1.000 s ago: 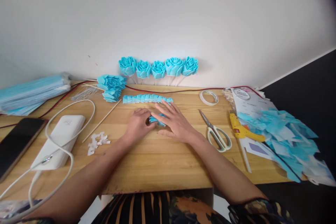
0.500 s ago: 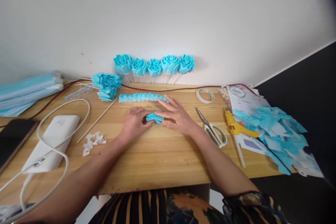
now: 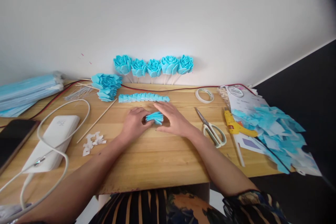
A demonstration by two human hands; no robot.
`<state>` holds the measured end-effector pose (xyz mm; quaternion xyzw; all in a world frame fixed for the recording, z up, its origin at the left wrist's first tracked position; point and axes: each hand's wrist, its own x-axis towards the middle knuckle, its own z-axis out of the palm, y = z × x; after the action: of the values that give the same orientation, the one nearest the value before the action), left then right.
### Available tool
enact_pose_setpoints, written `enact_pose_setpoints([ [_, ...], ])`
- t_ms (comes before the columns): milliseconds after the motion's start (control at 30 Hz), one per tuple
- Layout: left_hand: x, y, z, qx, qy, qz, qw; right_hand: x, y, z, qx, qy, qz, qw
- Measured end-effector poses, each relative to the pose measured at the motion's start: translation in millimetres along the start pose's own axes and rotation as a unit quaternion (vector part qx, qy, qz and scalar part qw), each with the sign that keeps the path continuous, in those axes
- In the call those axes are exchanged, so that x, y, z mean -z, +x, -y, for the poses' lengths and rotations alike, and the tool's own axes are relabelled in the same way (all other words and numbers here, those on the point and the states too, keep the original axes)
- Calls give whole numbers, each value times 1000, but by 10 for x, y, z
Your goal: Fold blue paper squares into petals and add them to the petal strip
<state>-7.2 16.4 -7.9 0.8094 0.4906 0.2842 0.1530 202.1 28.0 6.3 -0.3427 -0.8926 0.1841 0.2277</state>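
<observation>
My left hand [image 3: 135,121] is closed on the left end of a small stack of folded blue petals [image 3: 155,117], pinched between thumb and fingers just above the table. Around the stack's right side curves my right hand [image 3: 174,120], thumb and fingers apart; whether its fingertips touch the stack I cannot tell. Behind both hands lies a row of folded blue petals [image 3: 143,97], overlapping along the table. Several finished blue flowers [image 3: 154,68] on sticks lean against the wall, and more blue flowers [image 3: 107,82] lie at the left.
Scissors [image 3: 211,127], a tape roll [image 3: 204,95] and a yellow glue gun [image 3: 237,126] lie to the right, beside blue scraps [image 3: 275,129]. On the left are a thin stick [image 3: 97,120], white paper bits [image 3: 91,141], a cabled power bank [image 3: 54,143], a phone [image 3: 15,140] and blue sheets [image 3: 28,91].
My right hand's fingers have drawn back from over the petal stack and the row's right end, and now curve beside the stack. My left hand keeps its hold.
</observation>
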Motion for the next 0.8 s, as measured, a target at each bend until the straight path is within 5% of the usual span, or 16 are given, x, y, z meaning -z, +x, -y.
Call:
enact_pose_setpoints([
  [167,-3,5,-4,4,-14,2,1000,-166,18,6,-65,25,-50,996],
  [300,15,7,-3,24,-120,1,992,-140,-9,6,-154,159,-74,972],
  [500,107,-7,-47,125,-338,52,932,-55,-33,7,-209,355,-42,910],
  [667,96,16,6,10,-181,-7,983,-48,-17,12,-163,206,-70,963],
  [800,37,26,83,-33,-50,6,998,-99,3,-10,-107,68,-52,990],
])
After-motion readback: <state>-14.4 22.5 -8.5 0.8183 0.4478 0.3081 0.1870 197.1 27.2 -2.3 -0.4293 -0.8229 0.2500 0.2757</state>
